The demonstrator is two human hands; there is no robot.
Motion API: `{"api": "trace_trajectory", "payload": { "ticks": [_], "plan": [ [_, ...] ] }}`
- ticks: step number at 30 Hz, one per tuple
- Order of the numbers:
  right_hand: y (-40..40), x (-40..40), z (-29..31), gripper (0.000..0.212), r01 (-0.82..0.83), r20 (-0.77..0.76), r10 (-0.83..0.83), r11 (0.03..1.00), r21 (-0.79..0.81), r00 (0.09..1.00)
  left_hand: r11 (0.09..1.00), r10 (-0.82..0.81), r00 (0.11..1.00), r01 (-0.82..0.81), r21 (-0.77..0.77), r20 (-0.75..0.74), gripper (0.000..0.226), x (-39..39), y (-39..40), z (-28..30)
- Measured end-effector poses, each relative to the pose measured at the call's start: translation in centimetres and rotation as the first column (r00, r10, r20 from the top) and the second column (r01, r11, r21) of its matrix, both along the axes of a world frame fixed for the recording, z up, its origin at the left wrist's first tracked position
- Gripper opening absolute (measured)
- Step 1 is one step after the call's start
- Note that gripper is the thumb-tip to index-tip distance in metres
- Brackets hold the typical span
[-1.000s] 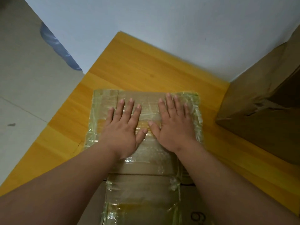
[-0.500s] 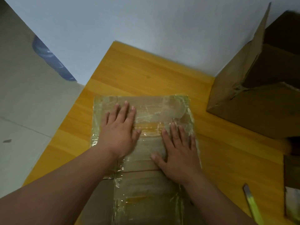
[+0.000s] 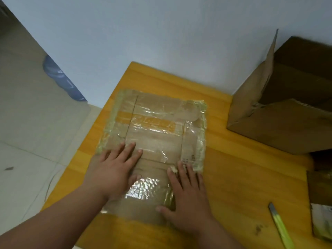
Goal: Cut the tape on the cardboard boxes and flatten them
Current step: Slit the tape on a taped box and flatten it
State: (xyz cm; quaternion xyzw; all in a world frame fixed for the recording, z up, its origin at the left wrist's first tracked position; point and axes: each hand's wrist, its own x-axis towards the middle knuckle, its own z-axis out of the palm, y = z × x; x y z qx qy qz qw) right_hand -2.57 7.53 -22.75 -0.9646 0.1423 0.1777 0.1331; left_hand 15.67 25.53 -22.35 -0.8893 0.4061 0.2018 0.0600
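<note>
A flattened cardboard box (image 3: 158,126), covered in wrinkled clear tape, lies on the yellow wooden table (image 3: 233,177). My left hand (image 3: 116,169) presses flat on its near left part with fingers straight. My right hand (image 3: 188,193) lies flat on its near right edge, fingers spread. A standing brown cardboard box (image 3: 280,119) with an open flap is at the right. A yellow-green utility knife (image 3: 280,227) lies on the table at the lower right, untouched.
More cardboard (image 3: 321,194) sits at the right edge. A pale blue wall (image 3: 161,42) runs behind the table. The tiled floor (image 3: 27,141) drops away on the left, past the table's left edge.
Both hands have slid back toward me along the flattened box, from its far part to its near part. The view has pulled back, and the knife and open box came into view.
</note>
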Motion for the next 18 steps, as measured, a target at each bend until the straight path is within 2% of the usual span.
{"api": "trace_trajectory", "payload": {
  "ticks": [6, 9, 12, 14, 18],
  "plan": [
    [-0.6, 8.0, -1.6, 0.103, 0.044, 0.032, -0.044, 0.999, -0.010, 0.999, 0.982, 0.186, 0.982, -0.185, -0.050, 0.031, 0.058, 4.1, -3.2, 0.6],
    [-1.0, 10.0, -2.1, 0.103, 0.041, 0.025, -0.041, 0.999, -0.029, 0.999, 0.976, 0.215, 0.977, -0.215, -0.011, -0.002, 0.069, 5.9, -4.3, 0.3],
    [-1.3, 10.7, -2.5, 0.104, 0.055, 0.026, -0.054, 0.997, -0.048, 0.998, 0.983, 0.177, 0.984, -0.176, 0.044, -0.019, 0.087, 6.8, -4.7, -0.1],
    [-1.3, 10.9, -2.4, 0.102, 0.059, 0.017, -0.058, 0.997, -0.047, 0.998, 0.984, 0.167, 0.985, -0.164, 0.074, -0.038, 0.092, 7.2, -5.0, -0.2],
    [-1.9, 10.2, -0.9, 0.082, 0.039, 0.118, -0.037, 0.999, -0.011, 0.992, 0.980, 0.191, 0.981, -0.188, 0.064, -0.042, 0.091, 6.9, -5.6, 0.5]
  ]
}}
